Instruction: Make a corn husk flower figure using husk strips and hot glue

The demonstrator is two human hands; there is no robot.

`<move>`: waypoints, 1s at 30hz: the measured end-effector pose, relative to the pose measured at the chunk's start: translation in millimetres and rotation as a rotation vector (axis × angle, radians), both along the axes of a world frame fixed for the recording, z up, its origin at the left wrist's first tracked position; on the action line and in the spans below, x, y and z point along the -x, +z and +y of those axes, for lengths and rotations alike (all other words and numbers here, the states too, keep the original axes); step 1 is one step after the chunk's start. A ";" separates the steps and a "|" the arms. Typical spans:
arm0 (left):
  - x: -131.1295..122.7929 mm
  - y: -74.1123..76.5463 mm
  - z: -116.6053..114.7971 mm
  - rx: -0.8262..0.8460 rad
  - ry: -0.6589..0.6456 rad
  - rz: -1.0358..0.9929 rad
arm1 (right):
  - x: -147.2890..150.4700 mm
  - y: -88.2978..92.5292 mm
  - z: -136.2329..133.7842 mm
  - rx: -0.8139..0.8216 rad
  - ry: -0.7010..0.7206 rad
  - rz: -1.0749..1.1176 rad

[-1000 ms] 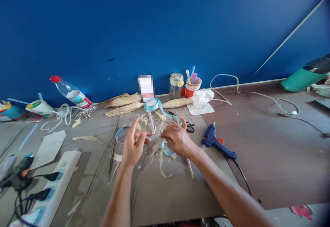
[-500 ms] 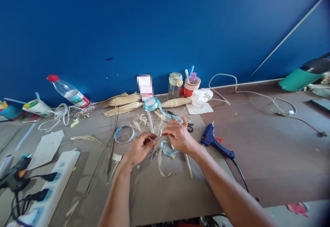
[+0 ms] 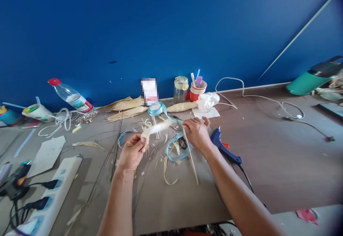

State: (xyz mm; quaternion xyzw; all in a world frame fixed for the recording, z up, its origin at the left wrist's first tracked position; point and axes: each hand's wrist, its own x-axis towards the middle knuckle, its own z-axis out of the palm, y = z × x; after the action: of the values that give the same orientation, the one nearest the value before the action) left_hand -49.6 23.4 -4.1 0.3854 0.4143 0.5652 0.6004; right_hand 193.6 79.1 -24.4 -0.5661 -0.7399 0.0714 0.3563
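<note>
My left hand (image 3: 132, 154) is closed around one end of a pale strip of corn husk (image 3: 158, 127), which points up and to the right, its far end blurred. My right hand (image 3: 197, 134) lies low over the table, palm down, its fingers curled. Beneath it runs the upper end of a thin wooden stick (image 3: 192, 162); whatever the fingertips grip is hidden. Close by, a black handle loop of scissors (image 3: 183, 143) shows inside a loose loop of light blue ribbon (image 3: 169, 153). The ribbon's roll (image 3: 154, 109) sits farther back. Husk scraps surround both hands.
At right lies a blue glue gun (image 3: 226, 148). Corn husks (image 3: 125, 105), a glass jar (image 3: 180, 91) and paper cups (image 3: 198, 90) line the blue wall. Thin wires (image 3: 114, 154), a tape roll (image 3: 122, 139) and a white power strip (image 3: 57, 193) are at left.
My hands have moved apart. The left has gone left, carrying the husk strip raised; the right has let go of the strip and shifted right, uncovering the ribbon loop and one scissor handle.
</note>
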 end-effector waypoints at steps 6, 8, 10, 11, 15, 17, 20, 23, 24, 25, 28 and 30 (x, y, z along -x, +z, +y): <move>-6.2 -0.8 1.6 -0.040 0.212 -0.024 | 3.3 16.0 -5.1 0.191 0.059 0.411; -15.8 -4.0 0.8 -0.002 0.189 0.056 | 17.2 22.7 -16.2 0.357 0.307 0.535; -26.8 -7.3 -0.5 0.014 0.155 0.132 | 33.3 26.3 -27.5 0.412 0.453 0.559; -31.7 -8.5 -1.2 0.015 0.121 0.172 | 40.5 26.7 -32.0 0.410 0.463 0.563; -40.4 -10.9 -3.9 0.043 0.014 0.312 | 53.4 22.1 -37.8 0.448 0.356 0.575; -38.6 -12.1 -4.5 0.034 -0.022 0.331 | 51.1 19.8 -35.7 0.489 0.346 0.585; -34.0 -14.7 -3.9 0.012 -0.009 0.351 | 46.5 19.3 -33.4 0.547 0.374 0.579; -32.2 -15.2 -2.8 0.000 0.007 0.422 | 47.9 20.2 -34.3 0.563 0.401 0.588; -32.4 -14.5 -2.6 -0.001 0.006 0.444 | 49.4 20.1 -34.9 0.572 0.410 0.596; -32.9 -13.7 -2.6 0.002 0.003 0.461 | 51.1 19.5 -35.3 0.578 0.412 0.603; -34.3 -11.9 -3.2 0.011 -0.023 0.448 | 54.4 16.4 -35.7 0.568 0.365 0.613; -34.2 -13.3 -3.5 0.005 -0.044 0.396 | 54.3 15.0 -35.7 0.564 0.335 0.616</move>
State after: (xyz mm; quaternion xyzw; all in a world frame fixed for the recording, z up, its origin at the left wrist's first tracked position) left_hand -15.4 19.9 -17.3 0.4966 0.5171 0.4641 0.5201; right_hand 139.3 43.4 -9.3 -0.4658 -0.6325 0.4923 0.3750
